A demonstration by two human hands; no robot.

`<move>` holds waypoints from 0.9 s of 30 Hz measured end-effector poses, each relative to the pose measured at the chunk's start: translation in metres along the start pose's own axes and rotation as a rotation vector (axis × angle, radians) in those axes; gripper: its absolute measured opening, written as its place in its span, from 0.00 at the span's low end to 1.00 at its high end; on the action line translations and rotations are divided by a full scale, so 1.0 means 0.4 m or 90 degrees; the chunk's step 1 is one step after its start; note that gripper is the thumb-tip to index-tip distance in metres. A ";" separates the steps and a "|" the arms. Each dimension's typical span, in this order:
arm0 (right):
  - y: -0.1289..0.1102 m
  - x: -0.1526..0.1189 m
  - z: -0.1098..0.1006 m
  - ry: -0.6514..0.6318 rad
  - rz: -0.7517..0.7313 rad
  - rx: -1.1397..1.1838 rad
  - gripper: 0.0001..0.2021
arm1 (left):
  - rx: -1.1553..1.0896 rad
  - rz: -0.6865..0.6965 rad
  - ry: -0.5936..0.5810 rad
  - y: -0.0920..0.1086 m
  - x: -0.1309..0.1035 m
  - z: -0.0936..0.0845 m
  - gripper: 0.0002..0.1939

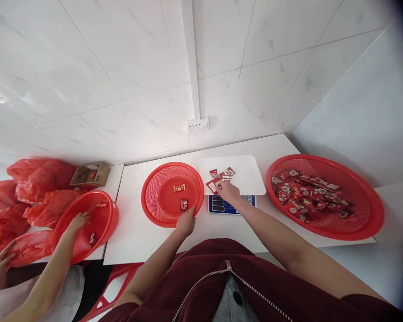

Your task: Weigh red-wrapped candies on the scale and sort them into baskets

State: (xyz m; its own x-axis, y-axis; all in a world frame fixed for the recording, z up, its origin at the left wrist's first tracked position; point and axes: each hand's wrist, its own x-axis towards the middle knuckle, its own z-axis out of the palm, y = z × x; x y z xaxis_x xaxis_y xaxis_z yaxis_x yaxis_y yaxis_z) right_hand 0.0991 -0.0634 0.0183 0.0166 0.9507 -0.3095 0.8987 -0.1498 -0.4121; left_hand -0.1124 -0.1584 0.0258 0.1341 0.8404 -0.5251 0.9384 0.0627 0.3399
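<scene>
My left hand [185, 222] rests on the near rim of a red mesh basket [154, 197] that holds two small red candy packets [183, 204]. My right hand [227, 191] lies on the white pan of a blue weighing scale [246, 179], its fingers touching a few red candy packets [218, 176] there; whether it grips one cannot be made out. A larger red basket [369, 214] at the right holds several candy packets [307, 194].
Another person's hand [76, 221] reaches into a tilted red basket [109, 219] at the left; their other hand [0, 264] touches red plastic bags [36, 188]. A small cardboard box [90, 174] stands behind. A wall socket [198, 124] sits above the white table [137, 241].
</scene>
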 end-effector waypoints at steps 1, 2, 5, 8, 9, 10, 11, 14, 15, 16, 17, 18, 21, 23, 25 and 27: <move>-0.001 -0.001 0.004 -0.001 0.003 0.010 0.14 | 0.004 0.002 -0.004 -0.002 0.002 -0.002 0.27; -0.001 -0.002 0.008 -0.005 0.007 0.020 0.14 | 0.005 0.007 -0.007 -0.004 0.003 -0.003 0.27; -0.002 0.000 0.016 -0.022 0.024 0.045 0.11 | 0.011 0.022 -0.013 -0.012 0.006 -0.007 0.27; -0.010 0.003 0.010 -0.013 0.038 0.065 0.11 | 0.014 0.034 -0.018 -0.017 0.008 -0.009 0.28; -0.018 0.004 0.007 -0.007 0.033 0.074 0.11 | 0.015 0.037 -0.020 -0.018 0.008 -0.009 0.28; -0.028 0.004 0.003 -0.001 0.019 0.086 0.12 | 0.016 0.037 -0.022 -0.018 0.008 -0.010 0.28; -0.041 0.005 -0.001 0.002 -0.004 0.099 0.12 | 0.017 0.037 -0.024 -0.017 0.009 -0.011 0.28; -0.079 0.018 -0.013 0.013 -0.093 0.132 0.12 | 0.019 0.032 -0.026 -0.015 0.008 -0.014 0.29; -0.085 0.027 -0.016 0.023 -0.108 0.139 0.13 | 0.018 0.031 -0.028 -0.015 0.008 -0.015 0.29; -0.087 0.037 -0.020 0.038 -0.111 0.129 0.13 | 0.017 0.032 -0.029 -0.015 0.007 -0.016 0.29; -0.083 0.048 -0.025 0.054 -0.103 0.106 0.14 | 0.015 0.033 -0.031 -0.017 0.006 -0.017 0.29; -0.075 0.059 -0.028 0.067 -0.089 0.073 0.15 | 0.013 0.035 -0.033 -0.019 0.005 -0.019 0.29; -0.041 0.086 -0.032 0.069 -0.067 -0.024 0.14 | -0.003 0.048 -0.036 -0.030 0.002 -0.026 0.29; -0.023 0.093 -0.026 0.055 -0.072 -0.045 0.14 | -0.014 0.059 -0.037 -0.038 0.002 -0.031 0.29; -0.014 0.091 -0.016 0.046 -0.072 -0.057 0.13 | -0.022 0.065 -0.038 -0.044 0.003 -0.034 0.29; -0.012 0.084 -0.006 0.041 -0.059 -0.062 0.12 | -0.026 0.065 -0.039 -0.047 0.005 -0.034 0.29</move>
State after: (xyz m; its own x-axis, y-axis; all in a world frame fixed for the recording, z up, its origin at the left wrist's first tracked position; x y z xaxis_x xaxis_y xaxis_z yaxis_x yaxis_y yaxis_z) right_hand 0.0964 -0.0302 0.0118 -0.0439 0.9751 -0.2174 0.9358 -0.0361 -0.3507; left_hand -0.1339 -0.1508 0.0290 0.2493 0.8090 -0.5323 0.9053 0.0006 0.4248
